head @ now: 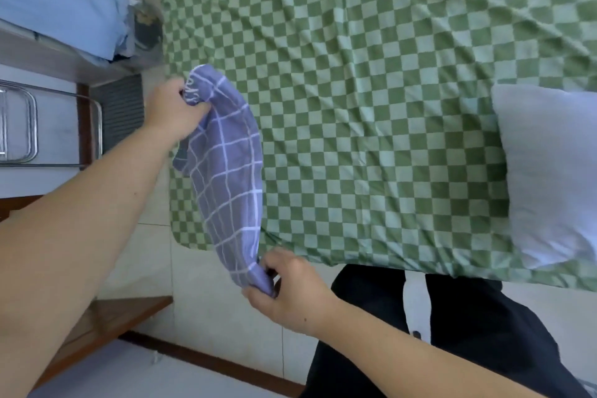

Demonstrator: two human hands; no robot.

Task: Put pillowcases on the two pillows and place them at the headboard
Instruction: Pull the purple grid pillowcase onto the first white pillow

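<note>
The purple grid-patterned pillowcase (226, 171) hangs stretched between both hands over the near corner of the bed (371, 90). Its long axis runs from the left hand (176, 108), whose grip bunches the far end, to the right hand (290, 291), whose grip pinches the near end. The bare white pillow (549, 171) lies on the bed well to the right, nearer the right hand, so the case probably needs opening before heading that way.

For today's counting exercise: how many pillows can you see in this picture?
1. A bare white pillow lies on the green checked bed sheet at the right edge. The task names two; the second may be out of view. Both hands hold only a purple pillowcase.
</note>
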